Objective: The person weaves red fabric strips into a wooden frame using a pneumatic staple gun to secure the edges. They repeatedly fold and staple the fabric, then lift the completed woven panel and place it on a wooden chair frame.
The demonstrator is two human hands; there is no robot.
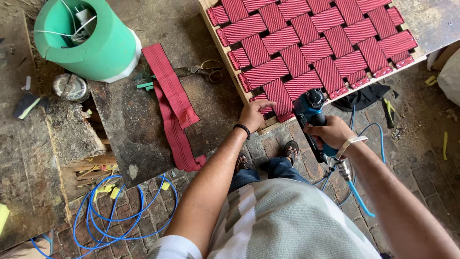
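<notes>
Pressing flat on the near edge of the wooden frame (225, 45), the left hand (254, 115) lies with fingers spread on the woven red webbing (311, 45), just where the strap ends wrap over the rail. The right hand (330, 133) has its grip pressed together around the handle of a blue pneumatic stapler (310, 115), whose nose points at that same near edge, just right of the left hand. A blue air hose (357, 194) drops from the tool's base to the brick floor (421, 172). The frame overhangs the dark tabletop (129, 120) on its near right side, leaving open floor below it where the person's sandalled feet stand. On the tabletop left of the frame, a loose strip of red webbing (172, 96) runs from far to near and folds over the near edge, with scissors (203, 70) just beside it and well apart from both hands. A green cylindrical tub (96, 43) holding white cords stands at the far left; a round metal tin (70, 87) lies near it. Coiled blue hose (120, 211) rests on the floor at near left.
</notes>
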